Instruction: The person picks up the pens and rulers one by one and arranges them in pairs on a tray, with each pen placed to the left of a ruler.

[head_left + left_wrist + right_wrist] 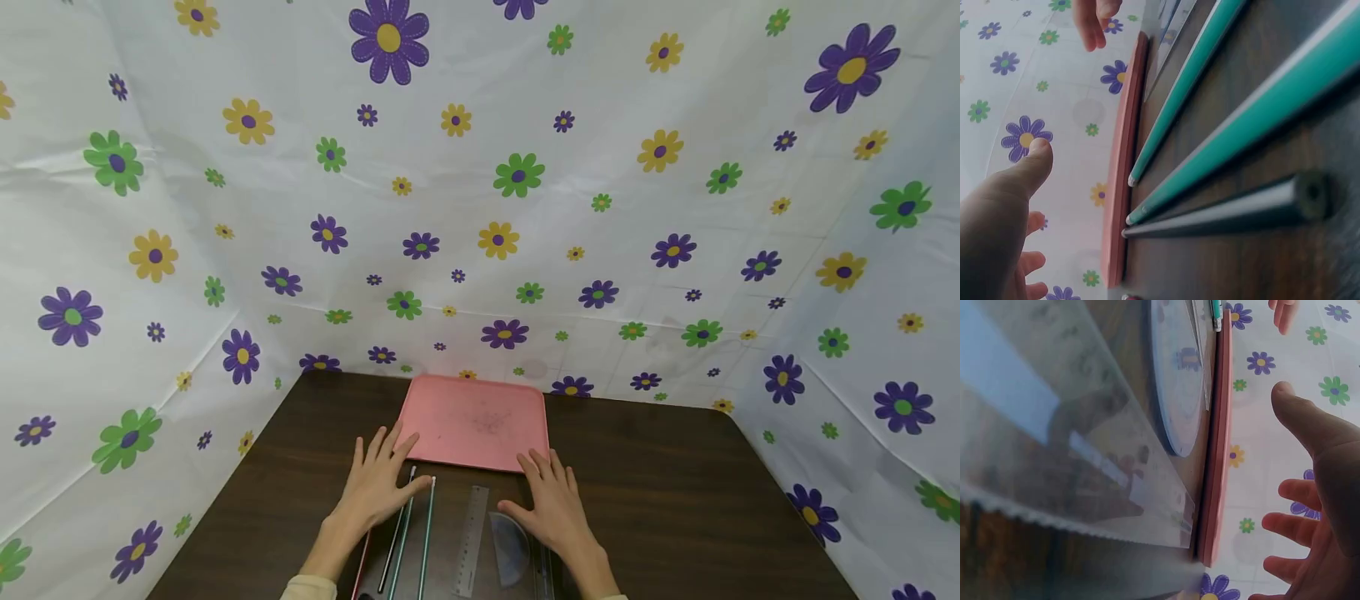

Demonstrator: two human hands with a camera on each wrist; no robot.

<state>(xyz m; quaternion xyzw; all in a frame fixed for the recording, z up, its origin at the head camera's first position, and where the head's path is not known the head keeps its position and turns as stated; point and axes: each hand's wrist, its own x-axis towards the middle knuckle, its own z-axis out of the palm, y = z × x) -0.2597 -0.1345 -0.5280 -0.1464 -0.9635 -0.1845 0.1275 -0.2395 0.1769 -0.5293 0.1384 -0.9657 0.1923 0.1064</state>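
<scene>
My left hand [377, 490] is spread with straight fingers, its fingertips at the left edge of the pink tray [480, 421]. Beneath its thumb lie two teal pencils [427, 537] and a dark pencil [1235, 212], side by side. My right hand [557, 510] hovers near the tray's front right corner, fingers apart and holding nothing. Next to its thumb is a clear protractor [510, 550], with a transparent ruler [472, 542] to the left of it. Another clear plastic piece with a toothed edge [1116, 487] shows large in the right wrist view, partly hidden by the right hand in the head view.
A dark wooden table [675, 500] carries everything. White sheeting with purple, yellow and green flowers [517, 175] encloses its back and both sides. A thin red stick-like thing [362, 562] lies left of the pencils, cut off by the lower frame edge.
</scene>
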